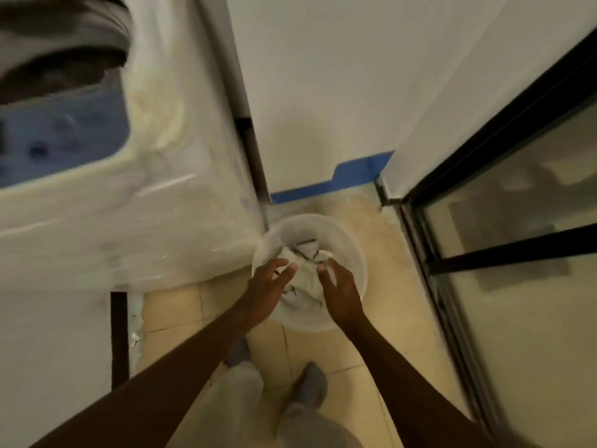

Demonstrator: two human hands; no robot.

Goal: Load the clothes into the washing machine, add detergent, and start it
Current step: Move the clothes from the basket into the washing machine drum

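Here, at the far left, one top-loading washing machine (129, 189) fills the upper corner, its lid raised and its blue control panel (61, 137) blurred by camera motion. Just beside its lower right corner, one round white plastic basin (352, 240) sits on the tiled floor (371, 360), and in it lies one bundle of pale cloth with dark markings (305, 270); whether that bundle is a single garment or several crumpled together cannot be told.

The person's left hand (266, 287) reaches over the near left rim, fingers spread and loosely curled, the fingertips touching the cloth but not clearly closed on it. The right hand (339, 292) comes in from the right, likewise half open, fingers bent down onto the bundle's right edge. Neither hand shows a firm hold yet, so the load is not yet lifted.

The cloth looks soft, limp and light; it would likely sag and trail if pinched at one corner, so gathering it from both sides and scooping from beneath seems the surer hold. It may be damp, though the view gives no proof.

Further right stands one dark-framed glass door (504, 202), with a strip of blue tape (326, 185) along the wall base.
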